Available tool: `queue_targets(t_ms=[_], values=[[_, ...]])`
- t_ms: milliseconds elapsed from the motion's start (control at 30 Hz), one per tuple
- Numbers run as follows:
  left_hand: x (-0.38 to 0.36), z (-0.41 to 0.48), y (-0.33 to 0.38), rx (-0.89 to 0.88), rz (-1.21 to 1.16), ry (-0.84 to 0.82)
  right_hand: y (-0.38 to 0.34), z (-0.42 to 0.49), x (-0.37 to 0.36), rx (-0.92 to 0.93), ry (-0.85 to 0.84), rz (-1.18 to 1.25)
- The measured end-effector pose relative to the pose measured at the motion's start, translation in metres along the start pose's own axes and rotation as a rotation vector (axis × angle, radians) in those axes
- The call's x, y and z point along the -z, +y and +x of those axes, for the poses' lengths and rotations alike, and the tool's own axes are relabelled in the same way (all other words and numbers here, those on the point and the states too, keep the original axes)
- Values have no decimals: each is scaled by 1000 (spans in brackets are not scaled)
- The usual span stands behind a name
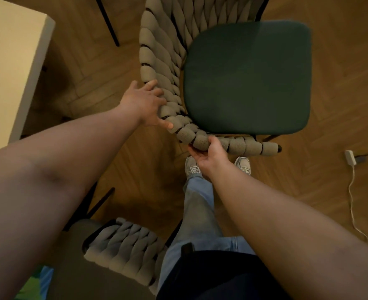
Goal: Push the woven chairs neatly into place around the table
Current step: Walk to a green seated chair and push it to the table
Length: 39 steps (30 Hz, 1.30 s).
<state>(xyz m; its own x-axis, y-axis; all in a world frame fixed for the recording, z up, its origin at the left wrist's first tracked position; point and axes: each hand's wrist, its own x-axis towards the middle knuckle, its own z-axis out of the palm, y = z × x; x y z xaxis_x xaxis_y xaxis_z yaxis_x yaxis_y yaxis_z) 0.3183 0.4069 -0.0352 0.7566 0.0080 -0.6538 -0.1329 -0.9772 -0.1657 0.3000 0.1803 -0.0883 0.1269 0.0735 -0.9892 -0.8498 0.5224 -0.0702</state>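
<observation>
Clearly both the left grip (144, 102) and right grip (209, 153) clasp the woven chair (248, 79) by its padded, yielding backrest rim; it stands apart from the surface (12, 61), probably light, rigid-framed

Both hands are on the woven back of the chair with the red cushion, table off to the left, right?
Not quite. The head view shows the cushion is dark green, not red. The rest holds: the left hand and the right hand both hold the woven back, with the table off to the left.
</observation>
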Motion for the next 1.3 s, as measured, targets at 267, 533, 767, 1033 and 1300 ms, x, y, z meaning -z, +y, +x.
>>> queue_targets(t_ms=[267,533,767,1033,1300], values=[[2,-13,73,156,-125,-42,-64,-8,41,55,2,-258],[22,-9,167,326,-278,-23,-154,-13,68,161,59,-546],[51,-4,229,327,-352,-8,-215,-17,83,339,184,-638],[57,-18,221,464,-1211,335,-216,-25,103,492,278,-715],[14,-8,134,1052,-1738,357,-137,-28,81,328,134,-351]])
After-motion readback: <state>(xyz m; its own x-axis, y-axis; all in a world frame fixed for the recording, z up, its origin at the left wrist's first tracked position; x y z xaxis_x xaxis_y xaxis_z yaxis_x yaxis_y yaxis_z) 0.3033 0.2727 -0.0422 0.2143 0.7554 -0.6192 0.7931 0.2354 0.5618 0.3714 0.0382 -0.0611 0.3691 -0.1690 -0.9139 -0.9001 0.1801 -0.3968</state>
